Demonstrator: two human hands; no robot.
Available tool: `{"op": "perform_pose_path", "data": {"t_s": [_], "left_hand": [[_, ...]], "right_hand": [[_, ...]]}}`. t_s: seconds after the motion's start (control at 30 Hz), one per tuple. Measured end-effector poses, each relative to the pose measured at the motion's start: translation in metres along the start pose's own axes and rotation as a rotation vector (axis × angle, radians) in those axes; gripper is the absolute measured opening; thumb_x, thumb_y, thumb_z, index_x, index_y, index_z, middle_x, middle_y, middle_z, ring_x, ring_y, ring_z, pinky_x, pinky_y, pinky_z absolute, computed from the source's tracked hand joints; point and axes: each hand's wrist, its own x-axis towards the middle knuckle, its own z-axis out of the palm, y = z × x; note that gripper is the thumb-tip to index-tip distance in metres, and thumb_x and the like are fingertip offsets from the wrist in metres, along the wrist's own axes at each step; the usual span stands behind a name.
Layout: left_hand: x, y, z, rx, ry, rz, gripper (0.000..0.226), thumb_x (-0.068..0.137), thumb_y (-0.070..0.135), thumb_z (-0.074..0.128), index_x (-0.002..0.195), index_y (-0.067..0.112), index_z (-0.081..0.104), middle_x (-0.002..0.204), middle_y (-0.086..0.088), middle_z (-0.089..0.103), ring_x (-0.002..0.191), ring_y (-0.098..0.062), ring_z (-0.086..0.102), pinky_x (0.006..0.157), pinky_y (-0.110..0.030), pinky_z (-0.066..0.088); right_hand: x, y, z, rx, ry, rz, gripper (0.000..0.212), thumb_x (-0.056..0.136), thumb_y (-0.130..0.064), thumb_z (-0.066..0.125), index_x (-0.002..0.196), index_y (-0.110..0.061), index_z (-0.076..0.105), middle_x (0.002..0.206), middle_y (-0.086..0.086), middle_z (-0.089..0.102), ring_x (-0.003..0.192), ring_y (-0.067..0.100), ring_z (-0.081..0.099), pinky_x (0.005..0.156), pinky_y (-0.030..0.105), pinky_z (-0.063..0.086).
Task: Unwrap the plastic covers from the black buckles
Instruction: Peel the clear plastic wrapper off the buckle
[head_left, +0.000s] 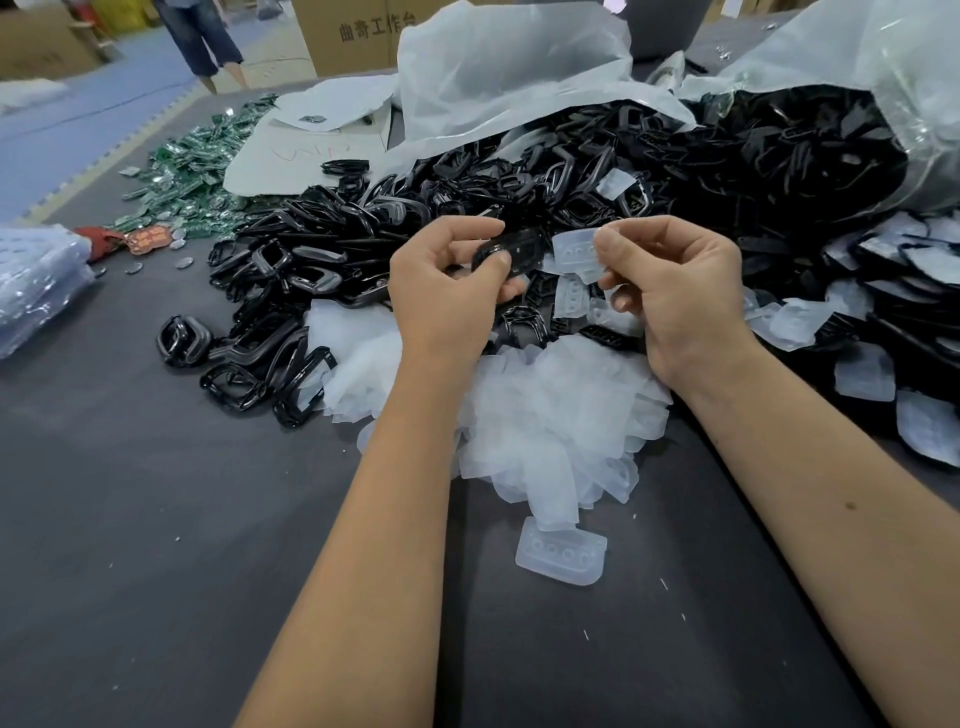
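Observation:
My left hand (447, 291) grips a black buckle (511, 249) between thumb and fingers, held above the pile. My right hand (675, 291) pinches a clear plastic cover (574, 252) just to the right of the buckle; the cover is off the buckle's end. Beneath my hands lies a heap of removed clear covers (545, 415). One cover (561, 556) lies alone nearer to me. A large pile of black buckles (322, 249) spreads across the table behind and to the left. Wrapped buckles (883, 291) are stacked on the right.
The dark grey table (156, 519) carries a big clear bag (831, 104) spilling black buckles at the back right. Green tags (192, 171) lie at the back left beside white paper (291, 150). Folded plastic (36, 280) sits at the left edge. A person's legs (202, 41) stand beyond.

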Motion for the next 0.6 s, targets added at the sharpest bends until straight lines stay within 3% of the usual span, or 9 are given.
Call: {"op": "perform_pose_path", "data": {"t_s": [0.13,0.3,0.37,0.6], "left_hand": [[-0.0024,0.0003,0.0039,-0.051,-0.061,-0.061,0.024,0.087,-0.012,0.069,0.095,0.009,0.078,0.086,-0.015,0.073,0.063,-0.021,0.074,0.066,-0.024,0.059],[-0.0047,0.0017,0.0059,-0.096,-0.133,-0.117,0.019,0.088,-0.01,0.07,0.099,0.003,0.077,0.084,-0.013,0.071,0.075,-0.021,0.074,0.071,-0.027,0.061],[-0.0057,0.0036,0.007,-0.123,-0.158,-0.154,0.015,0.092,-0.008,0.066,0.101,-0.002,0.076,0.089,-0.023,0.073,0.082,-0.024,0.073,0.071,-0.029,0.062],[-0.0063,0.0072,0.0068,-0.189,-0.182,-0.19,0.031,0.098,-0.001,0.048,0.098,-0.002,0.079,0.101,-0.023,0.075,0.084,-0.032,0.076,0.07,-0.033,0.062]], "right_hand": [[-0.0027,-0.0007,0.0021,-0.037,-0.078,-0.053,0.01,0.085,-0.006,0.084,0.082,-0.01,0.074,0.073,0.009,0.07,0.053,0.014,0.059,0.045,0.022,0.042],[-0.0055,0.0013,0.0053,-0.151,-0.122,-0.134,0.015,0.085,-0.008,0.085,0.079,-0.012,0.071,0.062,0.004,0.067,0.049,0.016,0.06,0.043,0.024,0.042],[-0.0059,0.002,0.0067,-0.19,-0.112,-0.16,0.016,0.084,-0.01,0.086,0.077,-0.014,0.072,0.062,0.002,0.068,0.048,0.016,0.06,0.044,0.023,0.043],[-0.0049,0.0038,0.0091,-0.259,-0.068,-0.19,0.019,0.081,-0.016,0.089,0.073,-0.017,0.071,0.061,0.002,0.068,0.047,0.017,0.056,0.047,0.024,0.043]]}}
